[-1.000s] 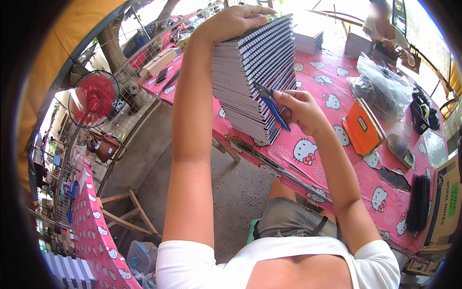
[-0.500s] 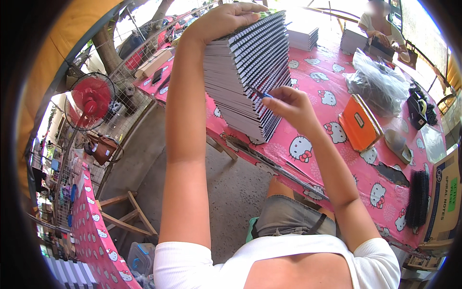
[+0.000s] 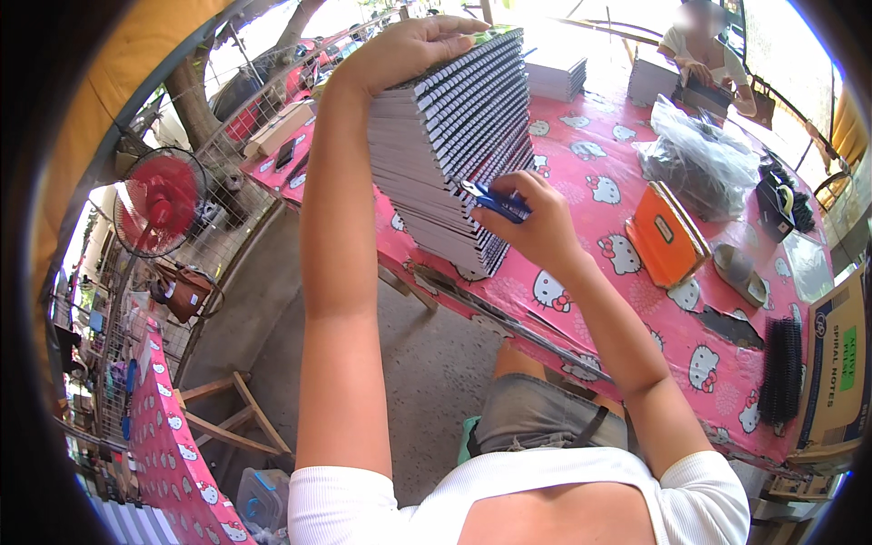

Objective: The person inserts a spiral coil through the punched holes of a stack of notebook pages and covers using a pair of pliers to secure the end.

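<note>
A tall leaning stack of spiral-bound notebooks stands on the pink cartoon-print table. My left hand lies flat on top of the stack and presses it down. My right hand grips a small blue-handled tool and holds its tip against the black wire spines on the stack's right side, about two thirds of the way down.
An orange box, a clear plastic bag, black spiral coils and a cardboard box lie to the right. More notebook stacks stand farther back, where another person sits. A red fan stands on the left.
My right hand with the blue tool has stayed on the spines and shifted slightly down the stack. My left hand has stayed on top.
</note>
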The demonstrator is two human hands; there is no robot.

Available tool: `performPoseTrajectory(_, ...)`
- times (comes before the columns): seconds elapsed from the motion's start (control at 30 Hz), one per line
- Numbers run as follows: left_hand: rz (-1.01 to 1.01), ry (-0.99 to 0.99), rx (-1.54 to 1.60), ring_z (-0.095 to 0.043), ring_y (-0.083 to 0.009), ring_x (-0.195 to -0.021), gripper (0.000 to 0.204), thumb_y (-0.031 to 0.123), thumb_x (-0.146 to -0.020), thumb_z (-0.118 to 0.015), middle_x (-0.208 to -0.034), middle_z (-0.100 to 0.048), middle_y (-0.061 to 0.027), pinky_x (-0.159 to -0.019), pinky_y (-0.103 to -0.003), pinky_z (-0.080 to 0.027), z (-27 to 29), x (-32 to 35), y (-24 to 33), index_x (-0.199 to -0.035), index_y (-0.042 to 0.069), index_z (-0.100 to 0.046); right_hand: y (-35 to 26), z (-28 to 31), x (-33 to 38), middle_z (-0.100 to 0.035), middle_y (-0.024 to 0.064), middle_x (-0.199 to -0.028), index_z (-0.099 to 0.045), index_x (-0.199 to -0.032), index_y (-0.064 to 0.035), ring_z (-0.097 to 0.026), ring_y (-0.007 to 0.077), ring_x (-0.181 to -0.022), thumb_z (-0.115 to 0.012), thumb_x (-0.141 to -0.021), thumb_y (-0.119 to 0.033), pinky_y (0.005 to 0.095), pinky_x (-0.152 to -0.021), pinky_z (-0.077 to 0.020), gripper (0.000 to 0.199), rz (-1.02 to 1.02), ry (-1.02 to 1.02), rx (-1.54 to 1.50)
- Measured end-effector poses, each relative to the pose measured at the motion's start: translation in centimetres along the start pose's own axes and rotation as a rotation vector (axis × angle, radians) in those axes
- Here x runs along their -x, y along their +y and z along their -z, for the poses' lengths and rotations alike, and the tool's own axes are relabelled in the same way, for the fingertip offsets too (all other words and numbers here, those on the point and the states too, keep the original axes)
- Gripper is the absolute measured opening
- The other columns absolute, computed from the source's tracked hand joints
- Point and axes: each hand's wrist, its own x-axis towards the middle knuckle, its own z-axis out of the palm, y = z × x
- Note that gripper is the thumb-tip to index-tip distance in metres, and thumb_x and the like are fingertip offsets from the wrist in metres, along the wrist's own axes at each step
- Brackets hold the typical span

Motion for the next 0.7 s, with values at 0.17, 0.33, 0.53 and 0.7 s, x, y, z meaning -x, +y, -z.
performPoseTrajectory(0.17, 0.026, 0.01, -0.068, -0.06, -0.0119, -0.099, 0.042, 0.03, -0.092, -0.057, -0.112, -0.065, -0.0073, -0.088, -0.023, -0.044, -0.1, -0.4, -0.1, -0.128, 0.008, -0.057, 1.1, 3.2, -1.8, -0.067, 0.011, -0.079, -0.063, -0.093, 0.0024, -0.063, 0.015, -0.064, -0.071, -0.084, -0.038, 0.0251, -0.057, -0.0503, 0.043, -0.964, -0.57, -1.112)
performPoseTrajectory(0.33, 0.034, -0.051, 0.092, -0.057, -0.015, -0.105, 0.038, 0.027, -0.094, -0.054, -0.115, -0.063, -0.0097, -0.093, -0.028, -0.042, 0.1, 0.0, 1.4, -0.121, 0.001, -0.059, 0.0, 0.8, 0.6, -0.066, 0.0103, -0.087, -0.062, -0.098, -0.0015, -0.064, 0.0201, -0.074, -0.072, -0.082, -0.034, 0.0341, -0.064, -0.0511, 0.038, -0.267, -0.154, -0.109)
performPoseTrajectory(0.53, 0.024, -0.082, 0.109, -0.054, -0.0178, -0.111, 0.038, 0.024, -0.097, -0.049, -0.122, -0.061, -0.011, -0.099, -0.031, -0.04, 0.0, -0.3, 1.5, -0.125, 0.0, -0.056, 0.2, 0.3, 0.8, -0.064, 0.0092, -0.087, -0.062, -0.098, -0.0028, -0.064, 0.0225, -0.079, -0.077, -0.075, -0.03, 0.0355, -0.068, -0.0509, 0.039, -0.069, -0.037, -0.012)
performPoseTrajectory(0.7, 0.0, -0.127, 0.132, -0.054, -0.0178, -0.111, 0.037, 0.023, -0.097, -0.049, -0.122, -0.061, -0.0102, -0.098, -0.031, -0.04, 0.1, -0.1, 1.7, -0.126, 0.001, -0.056, 0.3, 2.5, -1.0, -0.065, 0.009, -0.074, -0.062, -0.096, 0.0001, -0.063, 0.0156, -0.056, -0.064, -0.089, -0.034, 0.0257, -0.046, -0.0494, 0.035, -0.995, -0.491, -1.138)
